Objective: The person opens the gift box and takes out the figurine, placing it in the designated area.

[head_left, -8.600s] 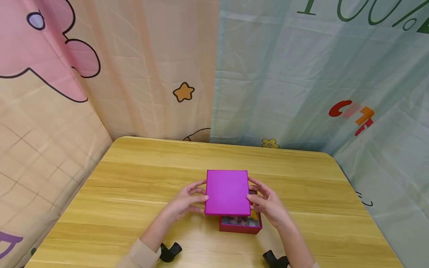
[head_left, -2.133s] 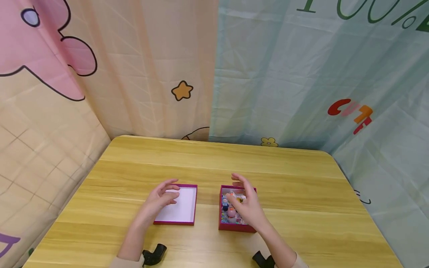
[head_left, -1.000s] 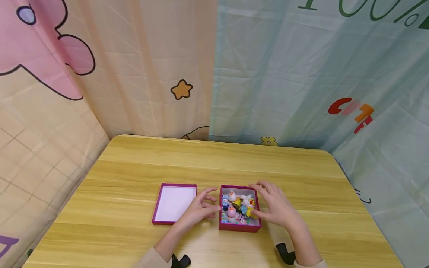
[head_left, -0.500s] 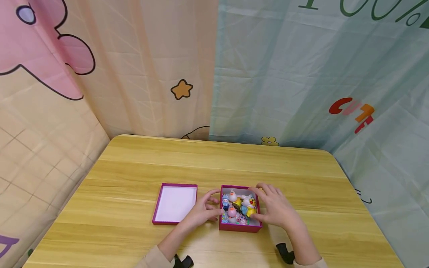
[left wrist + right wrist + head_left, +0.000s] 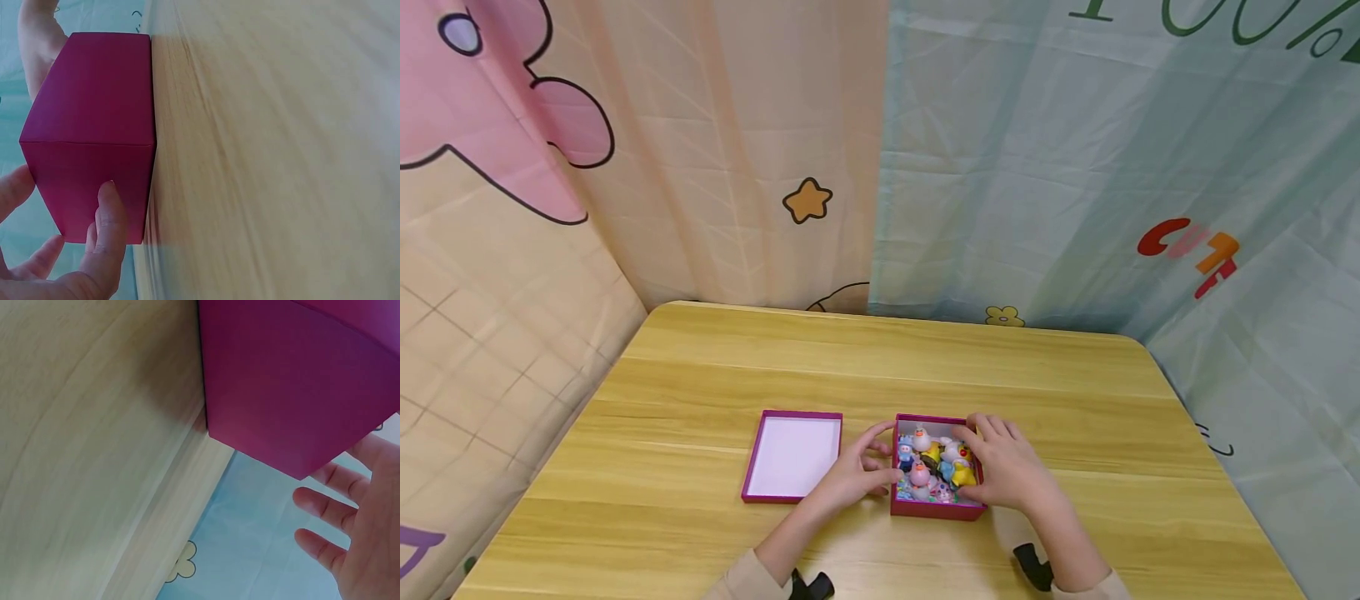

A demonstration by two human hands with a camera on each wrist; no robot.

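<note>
On the table stands an uncovered magenta box [image 5: 934, 508] with several small toy figures inside, among them a pink one [image 5: 919, 475] and a white-and-yellow one [image 5: 962, 476]. My left hand [image 5: 853, 475] rests against the box's left side, its thumb at the rim. In the left wrist view, fingertips [image 5: 109, 194] touch the outer wall. My right hand [image 5: 1017, 472] reaches over the right rim, thumb and forefinger spread beside the white-and-yellow figure. Its other fingers [image 5: 317, 503] lie loosely apart outside the box in the right wrist view. I see nothing held in either hand.
The box lid [image 5: 793, 458] lies inside-up on the wooden table [image 5: 700, 375], left of the box. Black wrist mounts [image 5: 1034, 568] sit at both wrists. Printed curtains [image 5: 760, 167] hang behind the table's far edge.
The lid has come off the box and now lies to its left. Both hands have moved to the box's sides. Lately the right hand has shifted slightly left, further over the rim.
</note>
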